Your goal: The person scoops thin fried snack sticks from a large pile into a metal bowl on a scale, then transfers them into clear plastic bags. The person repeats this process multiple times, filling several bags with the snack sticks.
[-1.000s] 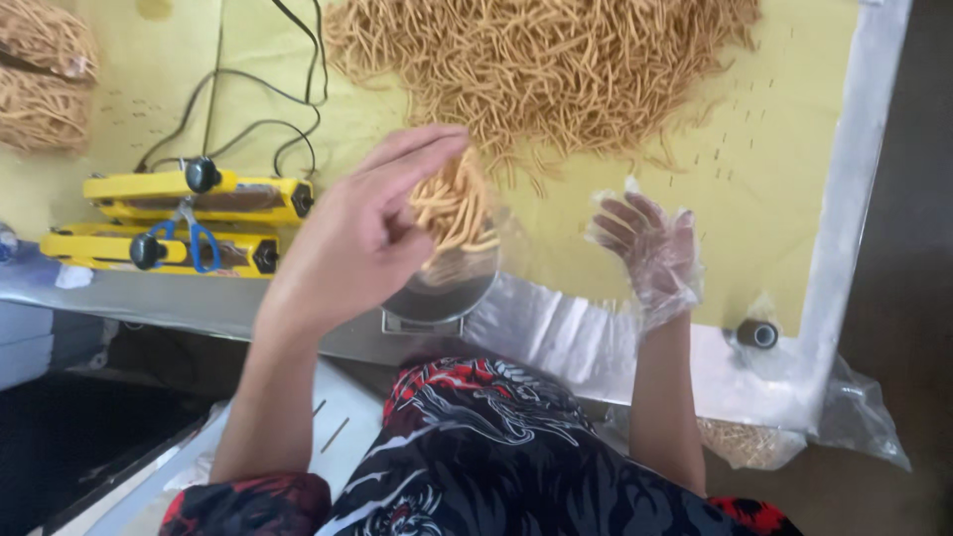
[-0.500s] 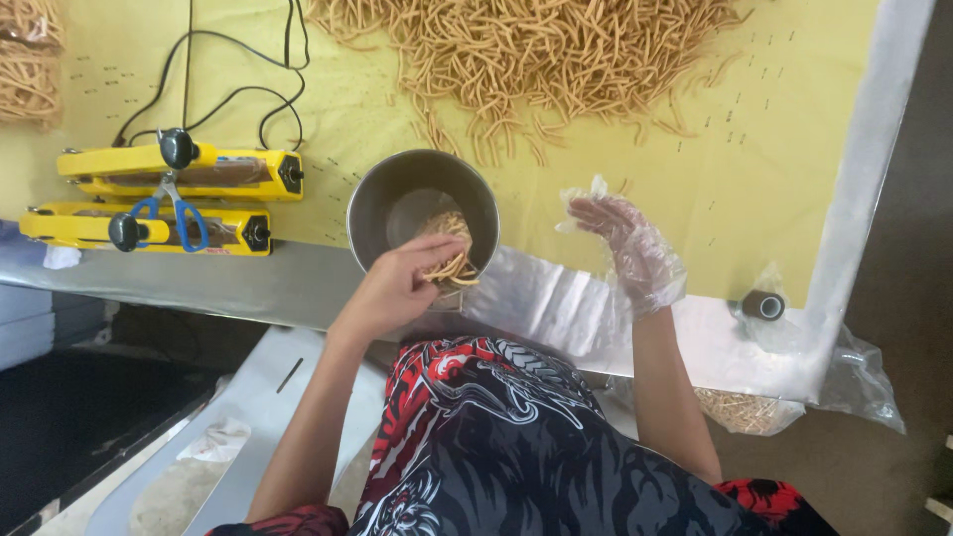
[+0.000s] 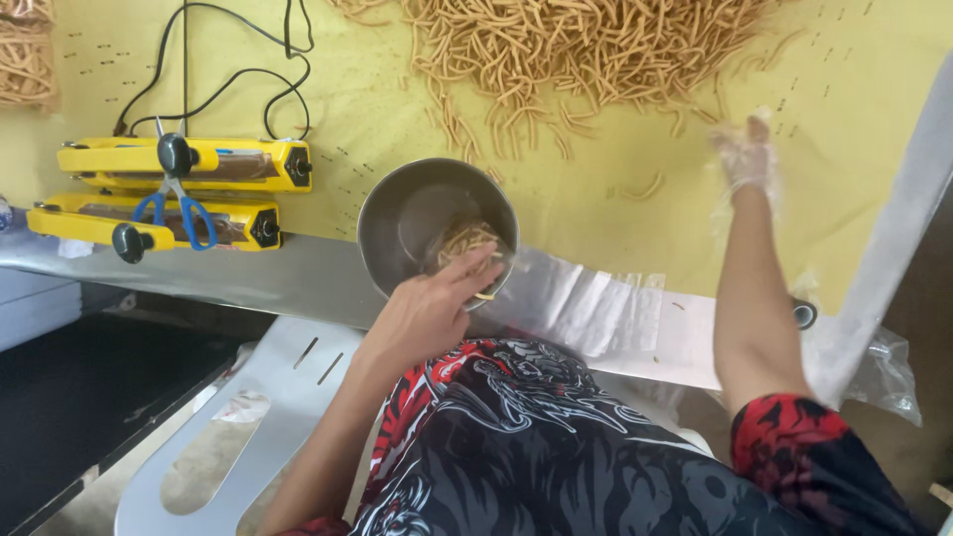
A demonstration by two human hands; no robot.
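Steel bowl (image 3: 417, 213): left hand (image 3: 432, 308) pinches fried sticks (image 3: 465, 241) at near rim. Gloved right hand (image 3: 747, 159) (fingers spread, empty) reaches toward pile (image 3: 586, 45); sticks lie ahead-left.

Right hand (image 3: 747, 157) now farther out toward the snack-stick heap (image 3: 596, 45), left hand (image 3: 429, 310) lower over the bowl (image 3: 392, 213).

2 clear plastic bags show at the table's near edge. 1 clear plastic bag (image 3: 596, 308) lies flat on the yellow table cover, just right of the steel bowl, its mouth toward the bowl; it is see-through and creased, and whether it touches the bowl cannot be told. The other crumpled clear bag (image 3: 884, 372) hangs off the table's right corner, below the cover's edge. No labels, signs or screens appear.
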